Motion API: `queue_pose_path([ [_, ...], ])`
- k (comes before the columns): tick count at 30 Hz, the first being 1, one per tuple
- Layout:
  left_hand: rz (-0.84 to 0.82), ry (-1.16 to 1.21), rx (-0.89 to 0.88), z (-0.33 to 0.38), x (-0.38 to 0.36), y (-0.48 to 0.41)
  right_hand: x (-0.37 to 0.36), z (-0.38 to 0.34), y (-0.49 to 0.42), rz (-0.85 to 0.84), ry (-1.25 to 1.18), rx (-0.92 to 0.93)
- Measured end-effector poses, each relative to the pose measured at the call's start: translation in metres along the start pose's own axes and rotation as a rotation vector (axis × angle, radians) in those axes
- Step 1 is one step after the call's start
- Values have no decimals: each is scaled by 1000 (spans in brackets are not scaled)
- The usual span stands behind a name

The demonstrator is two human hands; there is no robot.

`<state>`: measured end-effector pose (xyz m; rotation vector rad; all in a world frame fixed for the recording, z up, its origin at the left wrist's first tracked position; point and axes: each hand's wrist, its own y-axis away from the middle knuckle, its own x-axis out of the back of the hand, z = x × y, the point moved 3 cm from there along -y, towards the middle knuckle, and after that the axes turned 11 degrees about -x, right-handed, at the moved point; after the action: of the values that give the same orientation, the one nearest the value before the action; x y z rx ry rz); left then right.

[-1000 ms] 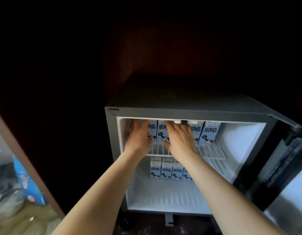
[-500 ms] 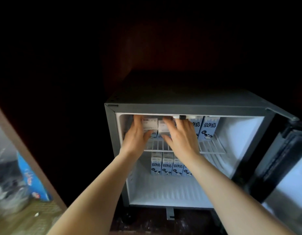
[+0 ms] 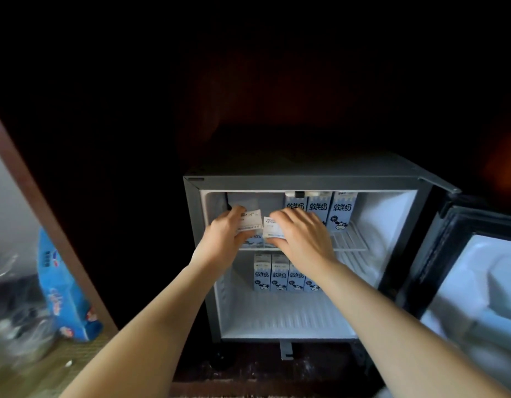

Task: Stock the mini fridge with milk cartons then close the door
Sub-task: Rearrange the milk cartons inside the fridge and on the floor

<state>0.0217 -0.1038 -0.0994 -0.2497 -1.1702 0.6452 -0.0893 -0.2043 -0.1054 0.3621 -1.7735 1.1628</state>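
1. While the mini fridge [image 3: 306,179] stands with its door [image 3: 478,282] swung wide to the right, both hands reach into the upper compartment.
2. Left hand [image 3: 224,235]: its grip is closed around a tilted milk carton [image 3: 250,221], fingers over the top and thumb below, at the left end of the wire shelf [image 3: 349,239]. The carton's white top panel faces the camera.
3. Right hand [image 3: 301,235]: its grip wraps a second tilted carton [image 3: 271,226], just beside the first, with the fingers spread over its right side and the thumb underneath. Both cartons sit at the front edge of the shelf; whether their bases rest on the wires I cannot tell, since the hands cover them.
4. Three upright cartons [image 3: 320,208] stand in a row at the back of the same shelf, toward its right half, printed fronts facing out. The right front corner of the shelf is bare wire.
5. On the fridge floor below, a row of four upright cartons [image 3: 278,274] stands against the back wall, left of centre, touching side by side; the rightmost is partly hidden by the right forearm.
6. Outside the fridge, to the left beyond a wooden panel [image 3: 47,211], a blue printed package [image 3: 62,291] stands upright on the floor near crumpled clear plastic [image 3: 16,317].
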Motion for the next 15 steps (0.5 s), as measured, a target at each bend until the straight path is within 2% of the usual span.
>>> queue_pose_path([
  [4,-24,-20,1,15,13,7,24,-3,11,2,-27,-7],
  [10,-174,-142,-40,40,31,21,60,-5,44,-60,-94,-55],
  [15,-261,-180,-145,74,42,30,95,2,75,-91,-94,-92],
])
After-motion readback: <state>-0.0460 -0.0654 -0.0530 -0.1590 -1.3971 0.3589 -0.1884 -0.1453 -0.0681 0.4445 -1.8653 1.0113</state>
